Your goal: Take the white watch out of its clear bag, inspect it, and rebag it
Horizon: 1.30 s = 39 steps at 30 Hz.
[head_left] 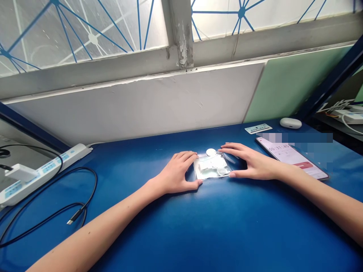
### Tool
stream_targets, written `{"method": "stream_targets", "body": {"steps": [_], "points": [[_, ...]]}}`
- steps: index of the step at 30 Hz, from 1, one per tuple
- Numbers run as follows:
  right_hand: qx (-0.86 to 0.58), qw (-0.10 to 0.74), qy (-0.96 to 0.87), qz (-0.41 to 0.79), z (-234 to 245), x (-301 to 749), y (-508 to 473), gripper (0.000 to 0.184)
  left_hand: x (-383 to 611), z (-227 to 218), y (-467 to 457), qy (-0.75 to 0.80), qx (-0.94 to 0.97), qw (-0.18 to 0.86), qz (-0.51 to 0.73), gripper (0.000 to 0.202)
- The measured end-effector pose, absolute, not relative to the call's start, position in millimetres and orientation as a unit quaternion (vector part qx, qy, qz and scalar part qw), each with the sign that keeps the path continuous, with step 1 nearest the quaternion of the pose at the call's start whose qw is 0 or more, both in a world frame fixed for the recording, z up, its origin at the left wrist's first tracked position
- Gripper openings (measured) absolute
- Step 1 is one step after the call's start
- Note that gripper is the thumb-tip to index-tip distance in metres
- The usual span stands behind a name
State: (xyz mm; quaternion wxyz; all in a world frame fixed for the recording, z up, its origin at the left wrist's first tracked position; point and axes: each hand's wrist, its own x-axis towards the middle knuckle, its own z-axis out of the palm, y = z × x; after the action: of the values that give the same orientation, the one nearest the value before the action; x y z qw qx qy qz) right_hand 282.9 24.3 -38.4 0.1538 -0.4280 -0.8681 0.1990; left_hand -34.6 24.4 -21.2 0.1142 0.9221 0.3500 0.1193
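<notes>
A small clear plastic bag [211,167] with white round pieces inside lies flat on the blue table [181,226]. My left hand [177,174] rests at the bag's left edge, fingers and thumb bracketing that side. My right hand [249,162] lies at the bag's right edge, fingers stretched along the top corner and thumb at the lower corner. A white round disc [211,152] lies just behind the bag, between my fingertips. Both hands touch the bag's edges without lifting it.
A phone [292,158] showing a timer lies right of my right hand. Behind it are a small white card [258,129] and a white earbud case [290,123]. A white power strip [42,172] and a black cable [73,215] sit at the left.
</notes>
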Motion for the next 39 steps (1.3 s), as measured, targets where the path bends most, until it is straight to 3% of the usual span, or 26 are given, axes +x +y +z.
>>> {"method": "stream_targets", "body": {"steps": [12, 24, 39], "points": [[-0.430, 0.122, -0.875, 0.184, -34.0, 281.8, 22.9, 0.086, -36.0, -19.0, 23.2, 0.326, 0.934, 0.105, 0.101, 0.077], [-0.428, 0.128, -0.875, 0.187, -35.2, 281.5, 23.8, 0.083, -34.2, -19.7, 22.3, 0.347, 0.927, 0.107, 0.096, 0.065], [-0.436, 0.142, -0.869, 0.187, -31.7, 279.5, 18.6, 0.078, -33.0, -19.4, 23.1, 0.357, 0.919, 0.129, 0.107, 0.067]]}}
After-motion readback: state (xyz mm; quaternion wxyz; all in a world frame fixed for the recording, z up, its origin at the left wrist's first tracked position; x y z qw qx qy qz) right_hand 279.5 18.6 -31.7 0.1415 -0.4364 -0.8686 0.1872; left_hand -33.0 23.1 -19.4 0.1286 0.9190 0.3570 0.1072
